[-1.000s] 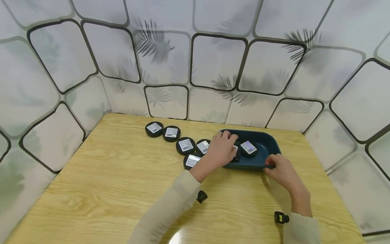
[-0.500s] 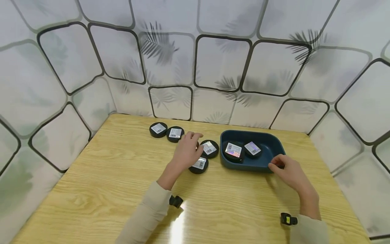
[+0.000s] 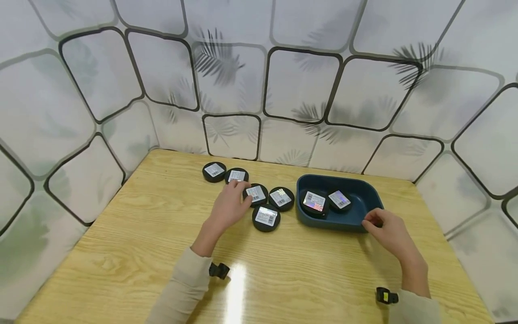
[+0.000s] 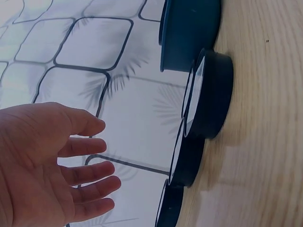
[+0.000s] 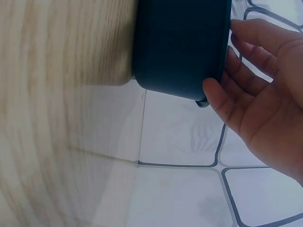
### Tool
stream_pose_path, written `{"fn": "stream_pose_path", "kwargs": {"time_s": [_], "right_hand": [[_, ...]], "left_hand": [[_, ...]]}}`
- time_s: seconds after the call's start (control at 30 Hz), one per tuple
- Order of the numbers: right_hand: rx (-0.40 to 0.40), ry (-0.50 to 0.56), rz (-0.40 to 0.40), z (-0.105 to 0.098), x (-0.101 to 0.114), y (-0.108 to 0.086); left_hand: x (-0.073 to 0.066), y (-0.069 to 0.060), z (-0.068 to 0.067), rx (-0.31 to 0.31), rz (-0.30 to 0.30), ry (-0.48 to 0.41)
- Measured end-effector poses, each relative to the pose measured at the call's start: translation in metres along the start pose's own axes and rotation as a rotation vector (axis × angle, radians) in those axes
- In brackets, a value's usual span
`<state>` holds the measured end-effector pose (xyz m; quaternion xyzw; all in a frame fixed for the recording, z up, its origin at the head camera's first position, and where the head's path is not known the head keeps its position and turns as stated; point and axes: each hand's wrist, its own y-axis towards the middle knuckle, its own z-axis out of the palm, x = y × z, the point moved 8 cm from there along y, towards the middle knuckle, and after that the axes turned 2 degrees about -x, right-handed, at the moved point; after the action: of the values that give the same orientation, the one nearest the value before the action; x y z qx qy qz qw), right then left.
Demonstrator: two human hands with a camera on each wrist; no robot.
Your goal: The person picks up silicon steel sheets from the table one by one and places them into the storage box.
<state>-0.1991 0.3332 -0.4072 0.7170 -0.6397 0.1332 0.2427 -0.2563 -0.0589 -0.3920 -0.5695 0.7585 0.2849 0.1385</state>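
Observation:
My left hand (image 3: 228, 206) hovers with loosely bent fingers beside a round black disc-shaped case (image 3: 256, 201) with a white barcode label. In the left wrist view, nothing lies in the fingers of the left hand (image 4: 47, 165), which are apart from the cases. Close by on the table are two more such cases, one to the right (image 3: 281, 199) and one nearer (image 3: 266, 218). My right hand (image 3: 390, 231) pinches the front right rim of a dark blue bin (image 3: 336, 226). Two labelled black cases, one at left (image 3: 314, 203) and one near the middle (image 3: 339, 200), lie inside it.
Farther back on the left, two more black cases, the leftmost (image 3: 214, 172) and its neighbour (image 3: 236, 174), sit side by side. The wooden table (image 3: 133, 252) ends against a patterned wall covering (image 3: 230, 76) at the back and sides.
My left hand was over the left end of the bin, then moved left and back over the cases on the table. The right hand stays at the bin's rim. The head view shifts slightly.

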Motion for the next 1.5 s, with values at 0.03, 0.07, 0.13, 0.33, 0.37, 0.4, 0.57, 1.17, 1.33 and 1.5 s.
{"fn": "stream_pose_path", "kwargs": {"time_s": [0.03,0.07,0.13,0.33,0.37,0.4,0.57,1.17,1.33,1.5], "right_hand": [[0.0,-0.001,-0.002,0.0,0.0,0.0],[0.003,-0.003,-0.004,0.0,0.0,-0.001],[0.017,-0.007,-0.01,0.001,0.0,-0.002],[0.05,-0.033,-0.038,0.001,0.001,-0.005],[0.049,-0.039,-0.044,0.001,0.002,-0.005],[0.044,-0.046,-0.051,0.001,0.002,-0.004],[0.012,-0.054,-0.073,0.003,0.003,-0.001],[-0.016,-0.042,-0.087,0.012,0.012,0.005],[0.009,-0.027,-0.076,0.017,0.019,0.006],[0.016,-0.019,-0.087,0.023,0.026,0.008]], "left_hand": [[0.002,0.0,0.0,0.009,-0.003,-0.006],[0.004,0.0,-0.001,0.021,-0.01,-0.012],[0.007,0.0,-0.002,0.04,-0.028,-0.028],[0.015,0.002,-0.008,0.066,-0.055,-0.046],[0.016,0.003,-0.009,0.065,-0.057,-0.047],[0.017,0.003,-0.01,0.065,-0.058,-0.049],[0.02,0.003,-0.015,0.064,-0.063,-0.06],[0.02,0.003,-0.016,0.104,-0.031,-0.032],[0.016,0.002,-0.009,0.159,-0.033,-0.008],[0.007,-0.002,0.005,0.211,-0.002,0.035]]}}
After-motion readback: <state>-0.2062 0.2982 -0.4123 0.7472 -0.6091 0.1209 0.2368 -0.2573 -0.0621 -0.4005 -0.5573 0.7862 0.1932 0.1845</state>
